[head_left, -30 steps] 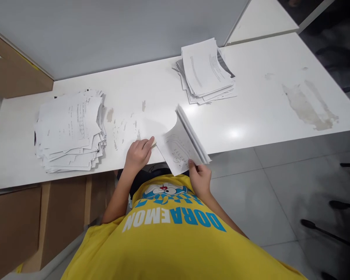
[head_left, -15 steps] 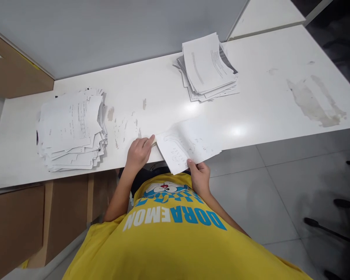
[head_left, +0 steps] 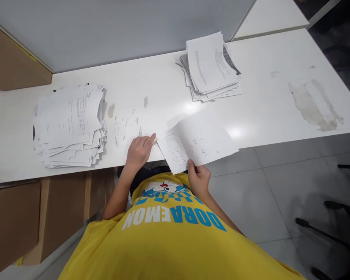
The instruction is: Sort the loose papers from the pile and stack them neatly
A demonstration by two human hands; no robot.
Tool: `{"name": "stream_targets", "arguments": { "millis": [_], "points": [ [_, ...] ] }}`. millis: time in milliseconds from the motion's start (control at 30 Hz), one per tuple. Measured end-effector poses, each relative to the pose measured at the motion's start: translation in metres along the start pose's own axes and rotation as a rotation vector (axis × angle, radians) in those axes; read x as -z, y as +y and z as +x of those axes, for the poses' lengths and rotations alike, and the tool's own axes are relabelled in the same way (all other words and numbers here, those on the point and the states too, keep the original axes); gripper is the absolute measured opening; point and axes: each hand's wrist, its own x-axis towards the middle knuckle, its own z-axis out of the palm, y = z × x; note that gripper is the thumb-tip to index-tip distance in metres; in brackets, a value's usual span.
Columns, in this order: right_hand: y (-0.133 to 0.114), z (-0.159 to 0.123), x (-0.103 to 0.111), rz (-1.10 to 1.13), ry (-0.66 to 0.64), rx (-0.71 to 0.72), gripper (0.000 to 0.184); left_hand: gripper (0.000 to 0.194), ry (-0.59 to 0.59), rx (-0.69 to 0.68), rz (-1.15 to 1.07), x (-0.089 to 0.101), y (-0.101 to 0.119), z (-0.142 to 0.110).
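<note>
My right hand pinches the near edge of a thin bundle of printed sheets that lies flat across the front edge of the white table, partly overhanging it. My left hand rests curled on the table edge just left of the sheets, fingers closed on a small pale object I cannot name. A thick, untidy pile of papers lies to the left. A second, smaller pile of papers sits at the back right.
Scuffed, stained patches mark the table top in the middle and at the right. A grey partition wall runs behind the table. Brown cardboard boxes stand under it at the left. Dark chair legs cross the tiled floor at the right.
The sheets in my right hand stood raised on edge a second ago; they have swung down to the right and now lie flat. My left hand has stayed put.
</note>
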Motion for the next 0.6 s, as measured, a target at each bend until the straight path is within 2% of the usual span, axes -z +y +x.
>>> {"name": "stream_targets", "arguments": {
  "millis": [133,367,467,600],
  "points": [
    [-0.0028,-0.0008,-0.0006,0.013,-0.028,-0.029,0.046,0.039,-0.038,0.02,-0.009,0.0001,0.0002,0.0005],
    [0.0001,-0.0028,-0.0067,0.199,-0.104,-0.234,0.037,0.038,-0.043,-0.002,0.025,-0.0016,0.0011,0.0005],
    [0.0021,-0.0011,-0.0086,0.295,-0.104,-0.325,0.039,0.04,-0.063,0.015,0.003,-0.0034,0.0006,-0.0006],
    [0.0037,0.0001,-0.0094,0.382,-0.123,-0.374,0.042,0.042,-0.102,-0.001,-0.067,0.0009,-0.0001,0.0004]
  ]
}}
